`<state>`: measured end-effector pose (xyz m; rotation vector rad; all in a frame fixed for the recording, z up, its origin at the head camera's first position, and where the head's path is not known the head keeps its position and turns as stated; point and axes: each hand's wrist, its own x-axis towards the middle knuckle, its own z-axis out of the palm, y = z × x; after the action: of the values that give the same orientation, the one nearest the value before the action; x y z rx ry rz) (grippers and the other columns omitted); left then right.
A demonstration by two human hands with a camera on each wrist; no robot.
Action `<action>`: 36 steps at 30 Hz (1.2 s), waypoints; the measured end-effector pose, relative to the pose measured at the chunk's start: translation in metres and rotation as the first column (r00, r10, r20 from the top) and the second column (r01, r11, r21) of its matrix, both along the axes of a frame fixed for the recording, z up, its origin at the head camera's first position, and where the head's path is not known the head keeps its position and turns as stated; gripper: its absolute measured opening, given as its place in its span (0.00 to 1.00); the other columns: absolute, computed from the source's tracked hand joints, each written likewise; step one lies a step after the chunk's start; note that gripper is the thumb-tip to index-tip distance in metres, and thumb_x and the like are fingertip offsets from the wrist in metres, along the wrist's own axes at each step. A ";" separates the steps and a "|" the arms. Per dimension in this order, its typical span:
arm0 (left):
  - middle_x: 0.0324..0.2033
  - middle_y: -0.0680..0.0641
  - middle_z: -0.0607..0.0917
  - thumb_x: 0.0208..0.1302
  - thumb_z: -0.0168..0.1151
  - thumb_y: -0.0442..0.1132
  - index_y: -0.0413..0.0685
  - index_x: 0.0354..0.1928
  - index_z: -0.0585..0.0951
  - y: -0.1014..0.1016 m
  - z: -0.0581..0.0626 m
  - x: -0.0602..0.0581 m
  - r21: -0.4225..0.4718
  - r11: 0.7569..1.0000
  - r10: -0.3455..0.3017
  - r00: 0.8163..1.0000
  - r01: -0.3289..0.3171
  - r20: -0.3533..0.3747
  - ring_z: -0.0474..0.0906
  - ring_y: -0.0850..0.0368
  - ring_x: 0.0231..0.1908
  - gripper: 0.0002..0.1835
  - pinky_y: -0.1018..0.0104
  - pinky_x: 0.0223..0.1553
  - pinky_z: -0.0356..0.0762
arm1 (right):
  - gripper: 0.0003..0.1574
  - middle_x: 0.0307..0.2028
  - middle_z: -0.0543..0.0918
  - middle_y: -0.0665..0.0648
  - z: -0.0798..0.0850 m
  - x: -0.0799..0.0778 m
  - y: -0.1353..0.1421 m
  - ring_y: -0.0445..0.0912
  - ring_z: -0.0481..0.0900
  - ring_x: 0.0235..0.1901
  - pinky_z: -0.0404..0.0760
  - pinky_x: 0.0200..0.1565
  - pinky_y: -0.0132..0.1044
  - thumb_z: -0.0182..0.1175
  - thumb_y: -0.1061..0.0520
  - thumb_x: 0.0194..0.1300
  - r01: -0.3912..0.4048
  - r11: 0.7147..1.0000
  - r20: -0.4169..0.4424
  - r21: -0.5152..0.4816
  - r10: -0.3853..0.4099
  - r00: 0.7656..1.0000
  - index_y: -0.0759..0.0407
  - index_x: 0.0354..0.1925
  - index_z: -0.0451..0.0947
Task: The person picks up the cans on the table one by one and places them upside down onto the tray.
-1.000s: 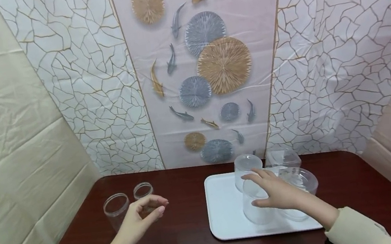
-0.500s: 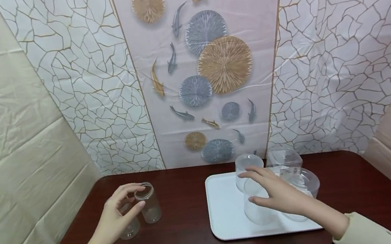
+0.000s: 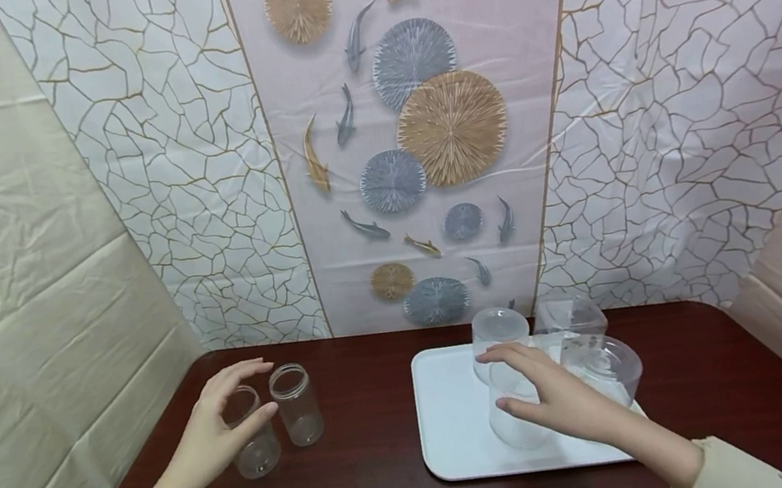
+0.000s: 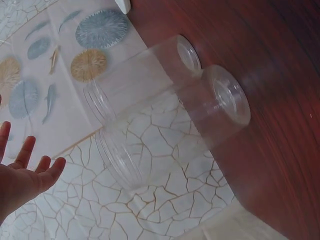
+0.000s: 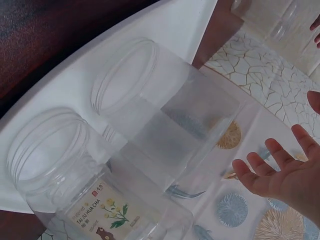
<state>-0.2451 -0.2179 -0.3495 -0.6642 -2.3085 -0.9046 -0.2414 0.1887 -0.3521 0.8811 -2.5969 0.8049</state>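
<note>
Two clear plastic jars, a left one (image 3: 258, 451) and a right one (image 3: 301, 413), stand upright side by side at the left, threaded mouths up. My left hand (image 3: 210, 431) hovers beside them with thumb and fingers apart, partly covering the left jar in the head view. Its fingers (image 4: 26, 150) show apart from both jars in the left wrist view. At the right, my right hand (image 3: 565, 391) hangs relaxed and holds nothing over a white tray (image 3: 451, 420). Close to its fingers is a clear jar (image 5: 170, 110) standing mouth down; a labelled jar (image 5: 107, 210) is beside it.
Further back on the tray stand a frosted-looking clear jar (image 3: 499, 329) and a squarish clear container (image 3: 579, 313). A wide round clear container (image 3: 625, 365) sits at the tray's right, partly behind my forearm. Patterned cloth (image 3: 379, 111) hangs behind the dark red table (image 3: 374, 483).
My left hand has moved left from in front of the two jars, uncovering the right one and more of the left one. My right hand has hardly moved.
</note>
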 end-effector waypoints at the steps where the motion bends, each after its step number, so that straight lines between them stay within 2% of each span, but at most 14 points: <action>1: 0.51 0.54 0.74 0.45 0.68 0.37 0.57 0.52 0.73 -0.002 0.000 0.000 -0.005 1.000 0.007 1.000 -0.007 0.016 0.62 0.60 0.55 0.28 0.78 0.50 0.55 | 0.30 0.53 0.71 0.48 -0.001 0.001 0.000 0.47 0.67 0.55 0.69 0.52 0.49 0.63 0.57 0.51 -0.002 1.000 -0.005 -0.003 0.002 1.000 0.50 0.54 0.68; 4: 0.54 0.53 0.72 0.46 0.68 0.40 0.59 0.54 0.71 -0.007 -0.001 -0.001 -0.028 0.999 0.029 0.997 -0.028 0.064 0.59 0.58 0.58 0.29 0.70 0.54 0.56 | 0.30 0.53 0.71 0.47 -0.002 0.003 -0.001 0.44 0.67 0.55 0.69 0.53 0.46 0.63 0.57 0.51 -0.014 1.000 -0.033 -0.008 0.014 0.999 0.49 0.54 0.68; 8: 0.59 0.49 0.67 0.44 0.69 0.43 0.60 0.57 0.68 -0.013 -0.002 -0.003 -0.071 0.997 0.050 0.995 -0.044 0.085 0.56 0.50 0.60 0.34 0.49 0.55 0.56 | 0.30 0.52 0.72 0.46 -0.005 0.006 -0.001 0.43 0.67 0.54 0.69 0.52 0.43 0.63 0.57 0.50 -0.038 0.999 -0.067 -0.014 0.037 0.997 0.50 0.53 0.68; 10: 0.60 0.46 0.65 0.42 0.70 0.45 0.61 0.59 0.66 -0.016 -0.002 -0.004 -0.079 0.996 0.056 0.995 -0.050 0.078 0.55 0.45 0.60 0.38 0.42 0.53 0.55 | 0.30 0.52 0.73 0.46 -0.006 0.007 -0.002 0.43 0.68 0.53 0.69 0.52 0.43 0.63 0.57 0.50 -0.047 0.999 -0.083 -0.012 0.046 0.996 0.50 0.53 0.68; 17: 0.59 0.42 0.65 0.38 0.72 0.49 0.63 0.61 0.64 -0.023 -0.003 -0.011 -0.121 0.986 0.119 0.992 -0.113 0.043 0.57 0.40 0.58 0.43 0.41 0.51 0.56 | 0.31 0.51 0.73 0.48 -0.009 0.010 -0.004 0.44 0.68 0.52 0.70 0.50 0.42 0.64 0.58 0.49 -0.067 0.998 -0.140 -0.009 0.065 0.988 0.52 0.53 0.68; 23: 0.60 0.34 0.62 0.35 0.71 0.56 0.58 0.60 0.65 -0.032 -0.006 -0.012 -0.221 0.968 0.150 0.979 -0.118 0.135 0.53 0.30 0.58 0.44 0.34 0.50 0.53 | 0.31 0.52 0.72 0.48 -0.012 0.015 -0.008 0.44 0.68 0.53 0.70 0.49 0.43 0.64 0.59 0.50 -0.066 0.998 -0.104 -0.011 0.064 0.993 0.51 0.53 0.68; 27: 0.61 0.31 0.59 0.34 0.70 0.60 0.60 0.60 0.64 -0.035 -0.008 -0.011 -0.271 0.955 0.177 0.965 -0.121 0.195 0.49 0.27 0.60 0.46 0.32 0.51 0.50 | 0.31 0.52 0.72 0.47 -0.014 0.018 -0.009 0.44 0.68 0.53 0.70 0.49 0.42 0.64 0.59 0.49 -0.073 0.997 -0.124 -0.011 0.071 0.990 0.51 0.53 0.68; 31: 0.61 0.30 0.58 0.33 0.69 0.62 0.62 0.61 0.63 -0.038 -0.008 -0.011 -0.300 0.945 0.204 0.954 -0.133 0.219 0.48 0.25 0.59 0.47 0.31 0.51 0.49 | 0.31 0.51 0.72 0.47 -0.016 0.019 -0.011 0.43 0.68 0.52 0.70 0.49 0.40 0.64 0.59 0.48 -0.086 0.996 -0.153 -0.011 0.084 0.985 0.52 0.52 0.68; 36: 0.60 0.30 0.59 0.33 0.69 0.62 0.57 0.62 0.61 -0.040 -0.004 -0.015 -0.315 0.939 0.215 0.951 -0.139 0.221 0.52 0.27 0.59 0.50 0.32 0.50 0.52 | 0.31 0.51 0.72 0.48 -0.019 0.021 -0.013 0.44 0.68 0.52 0.70 0.49 0.40 0.64 0.59 0.47 -0.095 0.995 -0.178 -0.008 0.092 0.980 0.51 0.52 0.69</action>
<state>-0.2604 -0.2577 -0.3537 -0.4670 -2.7163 -0.5915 -0.2205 0.1752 -0.3710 1.0273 -2.4069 0.7353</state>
